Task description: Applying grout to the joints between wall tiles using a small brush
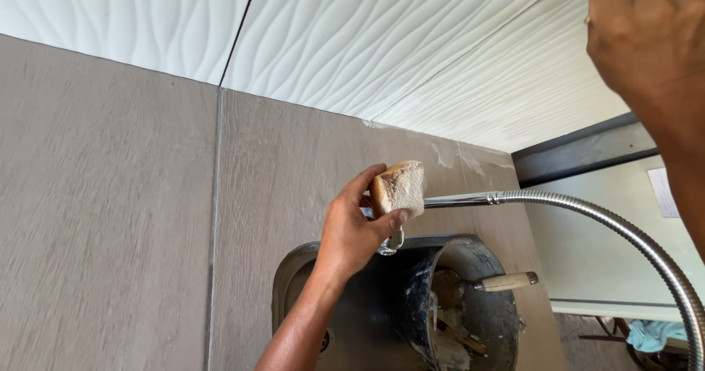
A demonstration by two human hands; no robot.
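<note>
Tan sponge (398, 187), rough and damp-looking, pinched in the left hand (352, 231) btw thumb and fingers, held mid-scene over a grey sink (294, 275). Just right of it: chrome sprayer handle (459, 201) w/ ribbed metal hose (624, 235) curving down right. Below sits a dirty black bucket (463, 297) w/ a wooden tool handle (507, 281). Right hand (646, 33) top right, raised; grip can't be told.

Both hands (351, 228) and forearms appear bare, seemingly without sleeves, gloves or jewellery
</note>
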